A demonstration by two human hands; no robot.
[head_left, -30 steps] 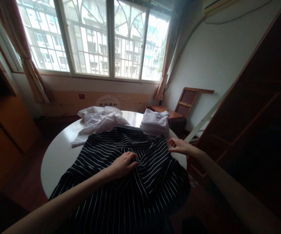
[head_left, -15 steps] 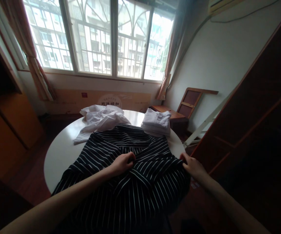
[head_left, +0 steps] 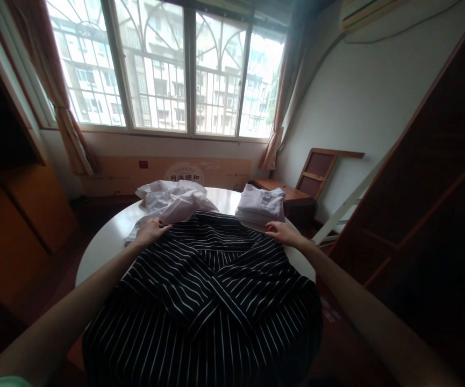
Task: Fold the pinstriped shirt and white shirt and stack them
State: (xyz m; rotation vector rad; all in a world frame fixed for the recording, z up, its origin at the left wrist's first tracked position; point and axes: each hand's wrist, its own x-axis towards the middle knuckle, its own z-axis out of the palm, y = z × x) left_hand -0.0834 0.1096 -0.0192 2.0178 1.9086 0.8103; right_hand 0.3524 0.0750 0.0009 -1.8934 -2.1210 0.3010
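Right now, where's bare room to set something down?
Free: left side of the round white tabletop, outside crumpled white cloth and left forearm; narrow far gap between that cloth and folded white fabric stack. Crowded: middle, under the white-striped black garment, with a thin strip right of it.

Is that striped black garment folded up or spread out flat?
Partly folded: the striped garment lies wide across the round table, while what look like its sleeves cross over the middle.
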